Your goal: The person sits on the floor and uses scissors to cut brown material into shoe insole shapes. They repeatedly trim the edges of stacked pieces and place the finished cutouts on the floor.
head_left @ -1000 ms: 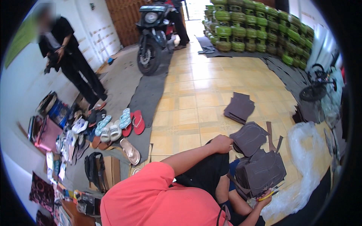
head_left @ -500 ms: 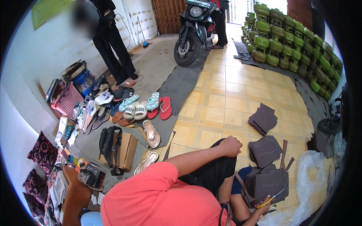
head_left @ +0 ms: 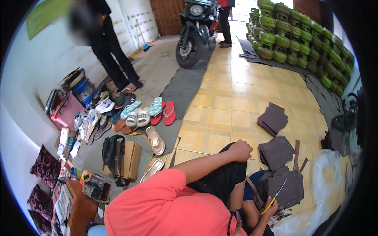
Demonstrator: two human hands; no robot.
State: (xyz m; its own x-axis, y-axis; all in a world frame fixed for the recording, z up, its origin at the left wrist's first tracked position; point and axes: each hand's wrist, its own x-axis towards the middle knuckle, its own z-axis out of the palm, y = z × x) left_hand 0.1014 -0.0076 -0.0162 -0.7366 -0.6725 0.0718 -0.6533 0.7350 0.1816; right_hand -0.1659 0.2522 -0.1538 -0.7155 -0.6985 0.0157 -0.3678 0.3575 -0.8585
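"Where's the light from?"
"The washed-out doorway (head_left: 244, 12), far beyond the left hand (head_left: 241, 151); glare whitens the floor (head_left: 240, 88) between."
"Distortion?"
"Edges bend toward the black rim; far left of that hand, a person's head (head_left: 84, 23) is blurred."

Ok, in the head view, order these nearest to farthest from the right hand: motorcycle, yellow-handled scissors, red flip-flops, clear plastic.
1. Yellow-handled scissors: held in the right hand.
2. Clear plastic: close by, right side.
3. Red flip-flops: well left, farther ahead.
4. Motorcycle: farthest, near the top.
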